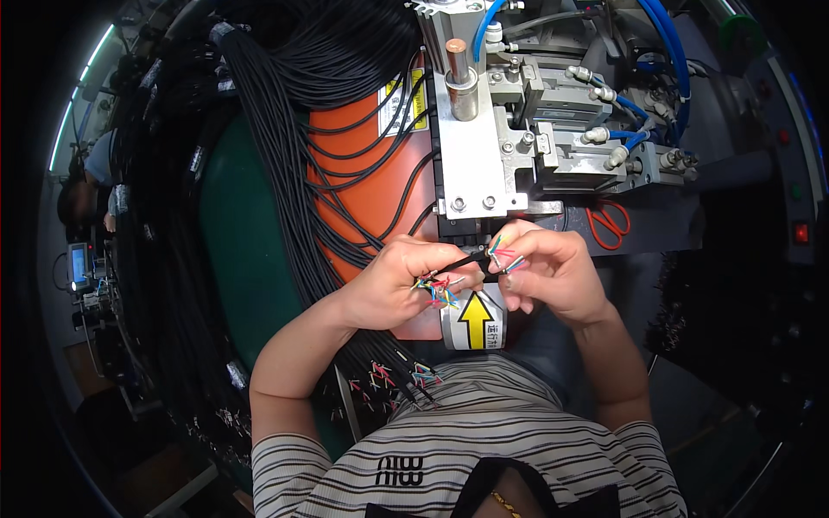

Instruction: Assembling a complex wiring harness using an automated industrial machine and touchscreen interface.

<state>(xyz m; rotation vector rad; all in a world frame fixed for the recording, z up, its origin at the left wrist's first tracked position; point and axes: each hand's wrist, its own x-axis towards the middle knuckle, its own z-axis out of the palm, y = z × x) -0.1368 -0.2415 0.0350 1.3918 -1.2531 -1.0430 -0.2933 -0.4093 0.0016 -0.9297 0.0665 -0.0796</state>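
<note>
My left hand (pixel 406 281) grips a black cable (pixel 462 261) whose stripped end fans into thin coloured wires (pixel 440 292). My right hand (pixel 548 268) pinches the coloured wire tips (pixel 501 252) of a cable end between thumb and fingers, just below the metal jaw of a crimping machine (pixel 471 147). Both hands nearly touch each other over a white label with a yellow arrow (pixel 475 319).
A thick bundle of black cables (pixel 285 129) drapes over a green and orange surface (pixel 363 190) on the left, with loose stripped ends (pixel 389 375) near my lap. Orange-handled scissors (pixel 609 223) lie right of the machine. Blue air hoses (pixel 665 34) run at top right. Another person (pixel 95 173) sits far left.
</note>
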